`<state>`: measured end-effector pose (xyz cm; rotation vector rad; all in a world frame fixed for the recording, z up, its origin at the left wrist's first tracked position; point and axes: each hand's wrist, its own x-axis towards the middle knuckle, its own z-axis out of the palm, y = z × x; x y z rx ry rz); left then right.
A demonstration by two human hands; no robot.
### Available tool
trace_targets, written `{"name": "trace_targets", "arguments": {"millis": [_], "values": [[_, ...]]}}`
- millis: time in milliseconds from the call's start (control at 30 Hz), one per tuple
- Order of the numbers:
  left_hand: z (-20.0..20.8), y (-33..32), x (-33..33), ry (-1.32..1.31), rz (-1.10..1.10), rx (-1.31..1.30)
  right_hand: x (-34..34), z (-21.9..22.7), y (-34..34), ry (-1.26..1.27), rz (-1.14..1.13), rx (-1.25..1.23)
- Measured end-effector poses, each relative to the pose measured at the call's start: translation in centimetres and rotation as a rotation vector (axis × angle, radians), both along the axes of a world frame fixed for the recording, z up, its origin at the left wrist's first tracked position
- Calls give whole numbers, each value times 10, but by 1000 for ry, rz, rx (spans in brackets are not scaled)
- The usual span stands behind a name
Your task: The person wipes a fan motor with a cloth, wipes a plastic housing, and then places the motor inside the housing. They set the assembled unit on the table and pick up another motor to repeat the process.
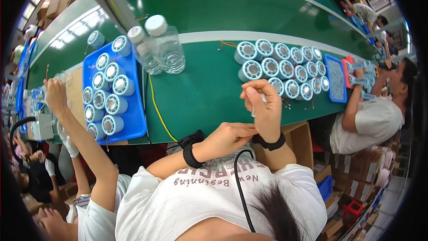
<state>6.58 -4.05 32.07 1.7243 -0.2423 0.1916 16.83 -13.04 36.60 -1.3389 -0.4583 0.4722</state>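
Head view: the right hand (267, 114) is nearer the block of pale-blue, silver-centred round housings (286, 68), at its near-left edge — fingers curled on a small whitish object (264, 99) (long axis unclear). The left hand (229, 136), bodyward of the block, touches the right wrist, fingers bunched; its hold I cannot tell.

The white T-shirt (209, 201) bears readable dark red lettering (211, 180), upside down in this view: large capitals toward the hem, smaller letters toward the collar, a black cable (240, 196) crossing them. Print on the bottle cap (135, 33) beside the blue tray's (141, 122) far right corner is too small to read.
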Motion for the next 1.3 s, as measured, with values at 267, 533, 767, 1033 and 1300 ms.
{"name": "trace_targets", "arguments": {"millis": [267, 533, 767, 1033, 1300], "values": [[2, 22, -10, -117, 178, -19, 36, 73, -1, -764, -98, -256], [-22, 35, -27, 48, 437, 590, 107, 119, 83, -1300, -62, -289], [-38, 43, -49, 313, 433, 815, 175, 72, 240, -1498, 256, -297], [-46, 51, -51, 346, 404, 714, 163, -37, 373, -1438, 651, -575], [-41, 53, -50, 399, 325, 648, 164, -18, 357, -1325, 731, -836]]}}
